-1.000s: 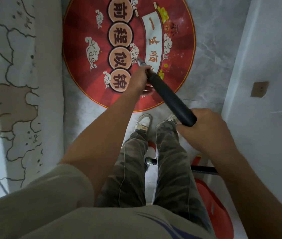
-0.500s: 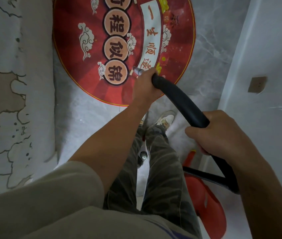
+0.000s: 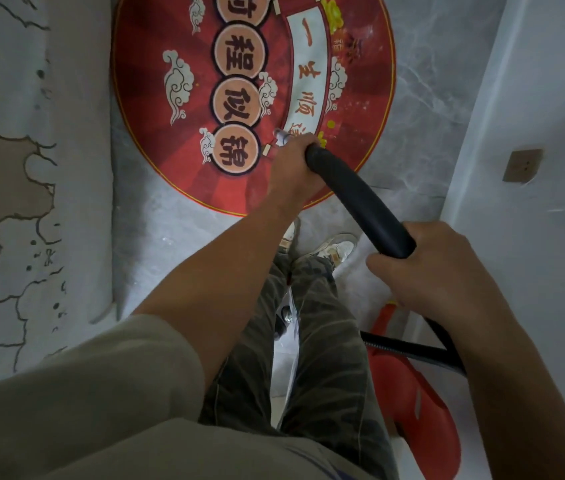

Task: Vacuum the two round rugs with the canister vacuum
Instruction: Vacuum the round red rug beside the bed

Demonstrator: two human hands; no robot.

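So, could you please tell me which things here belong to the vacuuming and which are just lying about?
In the job: red round rug; black hose, gripped by the left hand and the right hand; red canister vacuum.
Just there: pale patterned carpet beside the rug; brown wall plate.

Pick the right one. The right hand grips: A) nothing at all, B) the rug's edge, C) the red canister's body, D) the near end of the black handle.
D: the right hand curls round the near end of the black handle, while the left hand holds its far end over the red round rug. The red canister sits untouched on the floor.
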